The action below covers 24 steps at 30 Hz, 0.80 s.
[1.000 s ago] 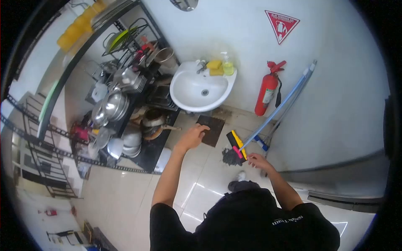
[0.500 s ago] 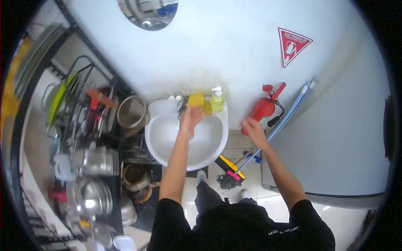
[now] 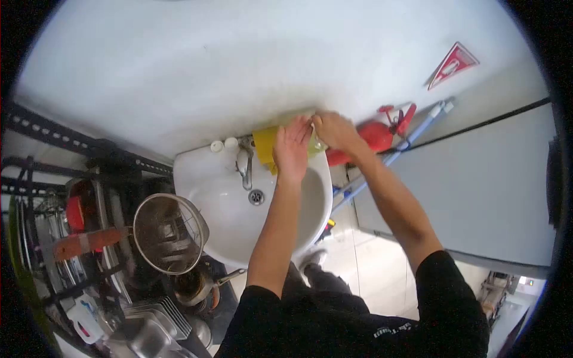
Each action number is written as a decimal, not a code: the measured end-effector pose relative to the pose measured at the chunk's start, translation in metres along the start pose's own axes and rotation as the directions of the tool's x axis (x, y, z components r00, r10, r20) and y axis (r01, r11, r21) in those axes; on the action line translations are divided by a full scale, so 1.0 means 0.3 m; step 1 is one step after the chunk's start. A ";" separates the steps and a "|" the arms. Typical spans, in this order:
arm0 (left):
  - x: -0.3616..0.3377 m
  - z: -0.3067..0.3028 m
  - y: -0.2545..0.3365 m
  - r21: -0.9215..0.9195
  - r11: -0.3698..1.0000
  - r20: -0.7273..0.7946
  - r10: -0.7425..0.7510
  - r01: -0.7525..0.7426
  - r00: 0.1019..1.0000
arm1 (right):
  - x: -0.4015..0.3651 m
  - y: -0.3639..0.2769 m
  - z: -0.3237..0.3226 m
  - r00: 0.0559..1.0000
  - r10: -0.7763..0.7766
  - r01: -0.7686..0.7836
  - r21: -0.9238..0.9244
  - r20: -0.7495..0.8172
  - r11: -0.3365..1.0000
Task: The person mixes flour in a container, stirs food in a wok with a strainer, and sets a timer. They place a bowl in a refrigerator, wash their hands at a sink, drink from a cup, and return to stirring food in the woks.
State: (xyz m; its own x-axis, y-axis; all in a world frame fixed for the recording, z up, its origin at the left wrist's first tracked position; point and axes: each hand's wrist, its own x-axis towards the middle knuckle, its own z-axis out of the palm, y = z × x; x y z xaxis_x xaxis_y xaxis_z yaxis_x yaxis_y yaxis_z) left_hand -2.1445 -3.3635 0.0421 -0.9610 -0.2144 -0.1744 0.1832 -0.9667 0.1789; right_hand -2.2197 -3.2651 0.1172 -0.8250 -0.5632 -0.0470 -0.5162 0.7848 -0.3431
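Above the white sink (image 3: 227, 238), my left hand (image 3: 291, 149) is held palm up with its fingers stretched out. My right hand (image 3: 335, 132) curls over the top of the soap pump bottle (image 3: 316, 145) on the sink's back ledge, hiding most of the pump head. The fingertips of both hands meet near the nozzle. Whether soap is on the left palm cannot be made out. Left of my hands, yellow items (image 3: 262, 146) stand on the ledge beside the metal faucet (image 3: 244, 167).
A red fire extinguisher (image 3: 375, 137) and blue poles (image 3: 418, 128) lean right of the sink, near a large grey panel (image 3: 465, 191). On the left are a mesh strainer (image 3: 167, 232), metal pans (image 3: 155, 328) and a black rack (image 3: 71, 140). Two white caps (image 3: 224, 145) sit behind the faucet.
My right hand has moved from in front of the fire extinguisher left to the soap pump bottle. My left hand has come beside it. The view has shifted closer to the sink.
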 end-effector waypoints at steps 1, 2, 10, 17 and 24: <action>0.006 -0.011 0.009 0.018 1.000 0.005 -0.010 0.010 1.000 | -0.003 -0.038 -0.028 0.996 0.078 -0.076 0.073 -0.034 0.994; 0.030 -0.006 0.017 0.027 1.000 0.025 0.001 -0.002 1.000 | 0.032 0.065 0.074 0.995 -0.033 0.032 -0.017 -0.095 0.999; -0.008 -0.001 0.027 -0.089 0.996 -0.051 -0.001 -0.003 0.999 | 0.026 -0.039 0.038 0.994 0.110 -0.111 -0.023 -0.013 0.994; -0.297 -0.119 0.168 -0.156 0.988 -0.308 -0.040 -0.009 0.950 | -0.045 -0.327 0.144 0.959 -0.280 0.282 -0.224 0.039 0.933; -0.463 -0.320 0.244 -0.131 0.991 -0.342 -0.018 -0.029 0.940 | 0.041 -0.196 0.438 0.960 -0.266 0.276 -0.141 0.088 0.951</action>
State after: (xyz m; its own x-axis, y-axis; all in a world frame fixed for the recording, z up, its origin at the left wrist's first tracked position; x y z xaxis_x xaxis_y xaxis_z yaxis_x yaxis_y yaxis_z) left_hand -1.9778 -3.4179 -0.0136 -0.8354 -0.2323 -0.4982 0.2365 -0.9700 0.0558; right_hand -2.1692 -3.3521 0.0135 -0.6345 -0.7720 -0.0370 -0.7509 0.6271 -0.2073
